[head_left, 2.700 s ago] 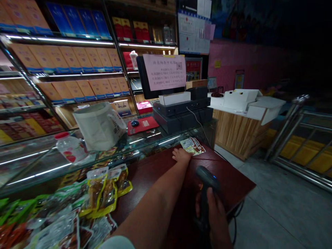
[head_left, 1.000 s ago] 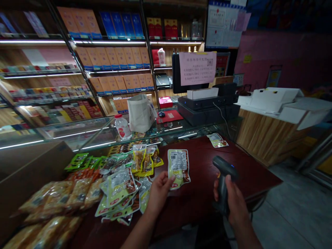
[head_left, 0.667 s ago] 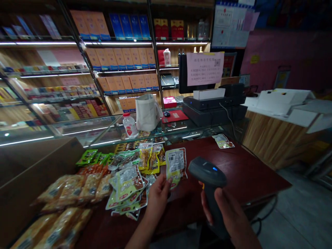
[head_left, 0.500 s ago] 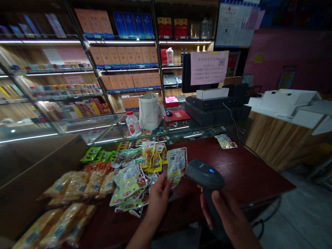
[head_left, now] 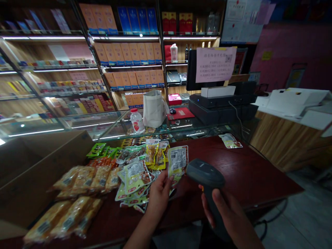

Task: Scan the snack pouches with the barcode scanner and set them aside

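Observation:
My left hand (head_left: 160, 190) pinches the lower edge of a green and white snack packet (head_left: 177, 162), tilted up with its printed, barcoded side showing. Wrapped round the handle of a dark grey barcode scanner (head_left: 205, 173) is my right hand (head_left: 228, 211), a finger by the orange trigger. The scanner's head points left, close beside the packet. Left of my left hand lies a loose pile of similar packets (head_left: 136, 178). Another such packet (head_left: 230, 141) lies alone at the far right of the dark red table (head_left: 249, 173).
Bagged bread-like snacks (head_left: 75, 181) and an open cardboard box (head_left: 49, 166) stand at the left. Yellow packets (head_left: 157, 155) lie behind the pile. Beyond are a bottle (head_left: 137, 121), a white bag (head_left: 154, 109) and a monitor (head_left: 192, 71) over a black cash drawer (head_left: 220, 110).
The camera view has shifted, so the surroundings sit slightly further right. Both hands keep their hold on the packet and scanner. The small blue light on the scanner no longer shows.

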A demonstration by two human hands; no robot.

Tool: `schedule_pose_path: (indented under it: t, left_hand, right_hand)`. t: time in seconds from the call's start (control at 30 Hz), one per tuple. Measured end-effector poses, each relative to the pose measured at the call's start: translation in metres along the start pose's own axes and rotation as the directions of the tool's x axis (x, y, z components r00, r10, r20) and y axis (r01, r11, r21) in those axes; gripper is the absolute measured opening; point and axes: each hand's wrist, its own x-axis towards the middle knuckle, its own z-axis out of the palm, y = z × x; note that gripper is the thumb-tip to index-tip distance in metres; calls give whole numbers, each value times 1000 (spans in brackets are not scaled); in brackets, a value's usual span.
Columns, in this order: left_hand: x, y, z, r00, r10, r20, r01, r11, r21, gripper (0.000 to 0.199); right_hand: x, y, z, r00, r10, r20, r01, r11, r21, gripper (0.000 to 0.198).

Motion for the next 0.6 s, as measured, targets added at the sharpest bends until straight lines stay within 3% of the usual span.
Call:
schedule_pose_path:
  t: [0.1,0.17,0.33,0.43,0.6]
  left_hand:
    - [-5,12,-12,1000,-17,-2,17,997,-74,40]
    - [-7,22,-29,997,-54,-62,48,993,-104,41]
    - [-7,41,-95,932,-207,-297,146,966,-214,46]
    - [-5,38,-126,899,-290,-329,209,942,-261,43]
    - [-3,24,-139,856,-330,-397,282,943,-176,32]
  right_hand:
    - [0,5,-6,1000,27,10,-27,998,-49,63]
    - [1,11,-11,998,44,-35,-47,996,-75,62]
    - [9,23,-22,994,95,-61,-97,995,-34,60]
    - [14,26,-21,995,89,-47,-89,996,8,61]
    - [18,28,-19,995,84,-46,-84,996,10,63]
